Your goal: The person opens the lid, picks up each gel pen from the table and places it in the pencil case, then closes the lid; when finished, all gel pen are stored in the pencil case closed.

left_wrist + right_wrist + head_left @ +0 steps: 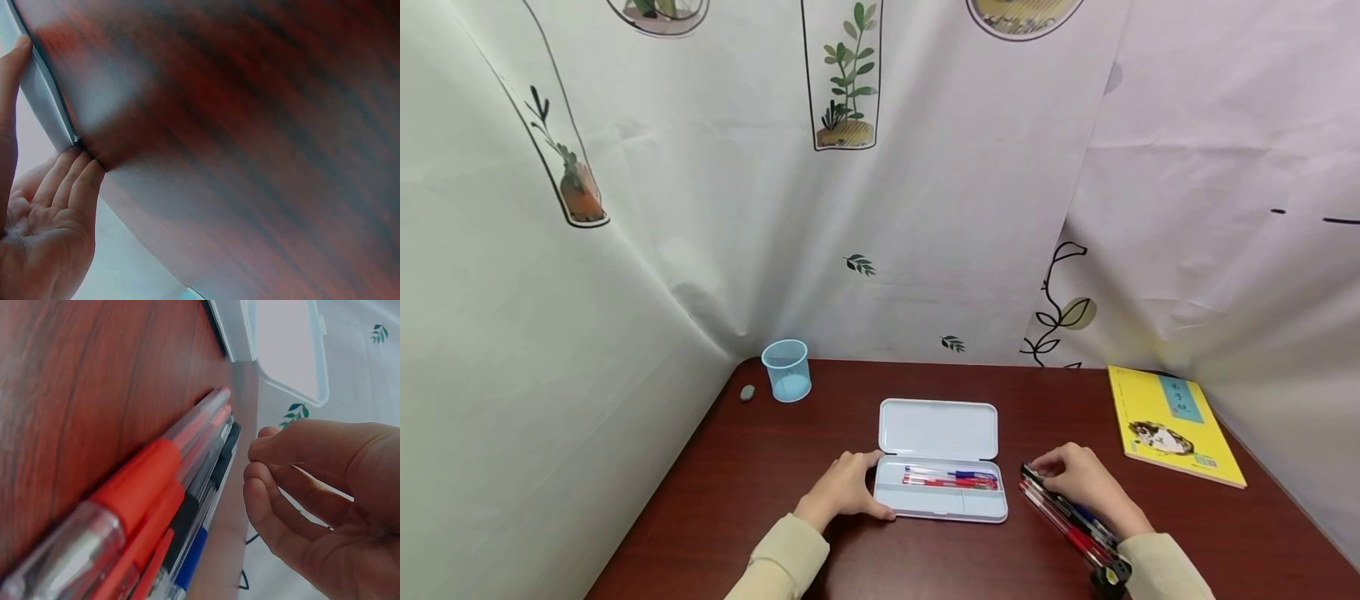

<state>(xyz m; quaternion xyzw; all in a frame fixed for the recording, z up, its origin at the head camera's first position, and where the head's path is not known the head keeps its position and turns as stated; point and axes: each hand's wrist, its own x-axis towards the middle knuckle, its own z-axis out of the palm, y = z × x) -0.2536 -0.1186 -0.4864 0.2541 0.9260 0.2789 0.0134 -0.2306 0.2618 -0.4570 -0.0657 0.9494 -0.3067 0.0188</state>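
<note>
A pale blue pencil case (925,504) lies open on the table, its lid (938,429) raised at the back. Inside it, clear-barrelled pens (951,477) with red and blue parts lie side by side. My left hand (844,485) holds the case's left end, thumb at the front corner and fingers at the rear; the left wrist view shows this hand (56,219) against the case edge. Right of the case, red, black and blue pens (140,487) lie in a row. Over their far ends is my right hand (1088,479), fingers bent, nothing visible between the fingertips.
A light blue cup (790,379) stands at the back left, with a small grey-green lump (747,392) beside it. A yellow book (1176,427) lies at the back right. A dark item (1111,577) is near the right sleeve. Printed cloth (940,208) hangs behind the table.
</note>
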